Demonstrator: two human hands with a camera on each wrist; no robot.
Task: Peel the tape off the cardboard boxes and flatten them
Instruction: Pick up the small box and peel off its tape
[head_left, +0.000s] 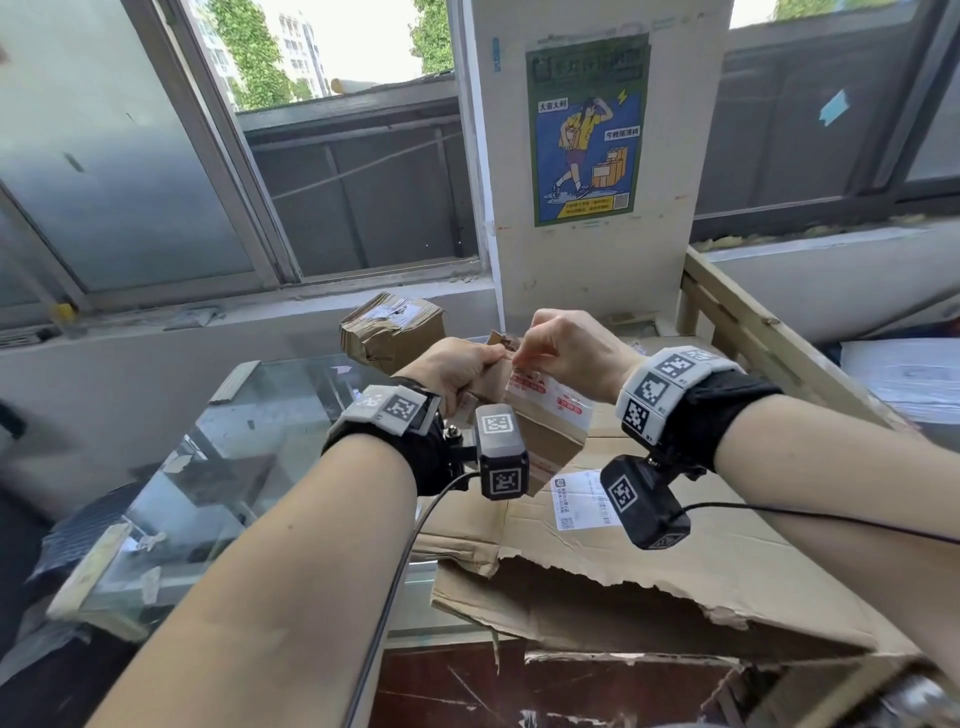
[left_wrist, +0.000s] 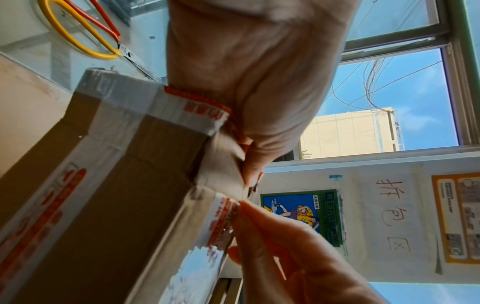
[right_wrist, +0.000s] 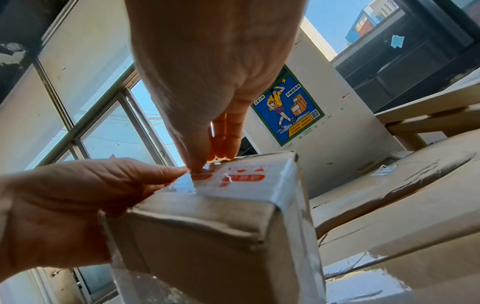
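Note:
I hold a small brown cardboard box (head_left: 550, 441) above the table; white tape with red print (head_left: 558, 400) wraps it. My left hand (head_left: 467, 364) grips the box's upper left corner, fingers curled round it. My right hand (head_left: 540, 348) pinches the tape at the box's top edge, right beside the left thumb. In the left wrist view, the right fingertips (left_wrist: 249, 211) nip the tape's edge (left_wrist: 223, 216) at the corner of the box (left_wrist: 103, 185). The right wrist view shows thumb and fingers (right_wrist: 197, 164) meeting on the tape (right_wrist: 241, 176), with the box (right_wrist: 221, 236) below.
A second taped box (head_left: 395, 332) stands at the back by the window sill. Flattened, torn cardboard (head_left: 675, 571) with a shipping label (head_left: 576, 499) lies under my hands. Left is a glass tabletop (head_left: 249, 441); scissors (left_wrist: 88, 35) lie on it. A wooden frame (head_left: 753, 322) is at right.

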